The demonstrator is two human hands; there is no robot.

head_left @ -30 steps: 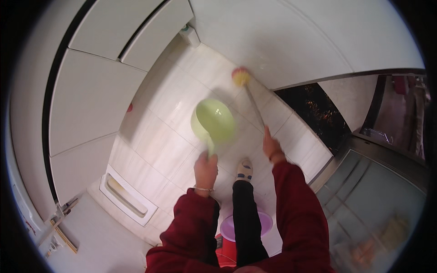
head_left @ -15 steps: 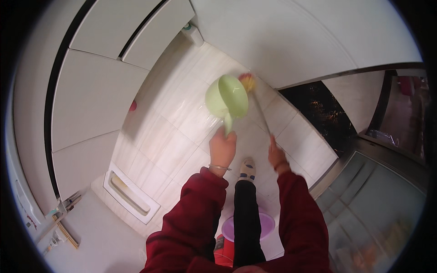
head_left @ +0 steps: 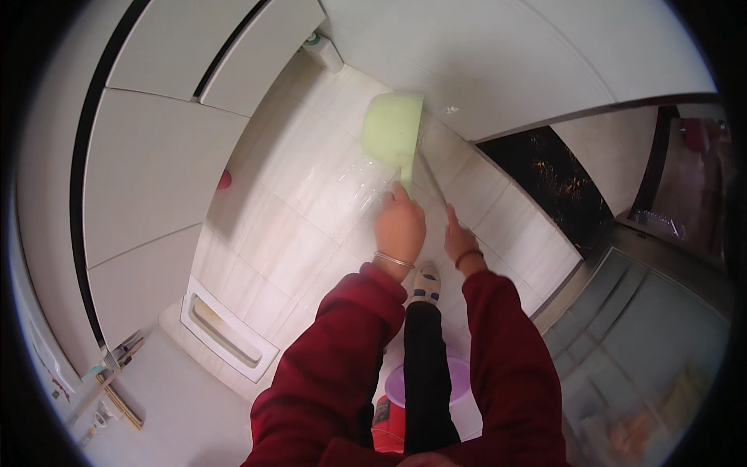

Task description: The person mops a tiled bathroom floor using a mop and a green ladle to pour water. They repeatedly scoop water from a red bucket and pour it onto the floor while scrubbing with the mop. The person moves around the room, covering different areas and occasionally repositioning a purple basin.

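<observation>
A light green water dipper (head_left: 389,128) is tipped onto its side above the tiled floor, its mouth facing right. My left hand (head_left: 401,226) is closed round the dipper's handle. My right hand (head_left: 461,241) grips the thin grey handle of a long brush (head_left: 433,180), which slants up behind the dipper's rim. The dipper hides the brush head. Wet, shiny patches show on the tiles (head_left: 342,179) left of the dipper's handle.
White cabinets (head_left: 163,171) line the left side, and a white wall (head_left: 467,54) stands ahead. A white bottle (head_left: 323,53) is in the far corner. Near my shoe (head_left: 426,284) are a purple basin (head_left: 461,373) and a red container (head_left: 389,436). A white-framed floor recess (head_left: 229,331) lies at left.
The dipper has moved farther away and tipped over toward the right. Both hands have moved forward, the right one slightly left. The brush's red and yellow head has gone out of sight behind the dipper.
</observation>
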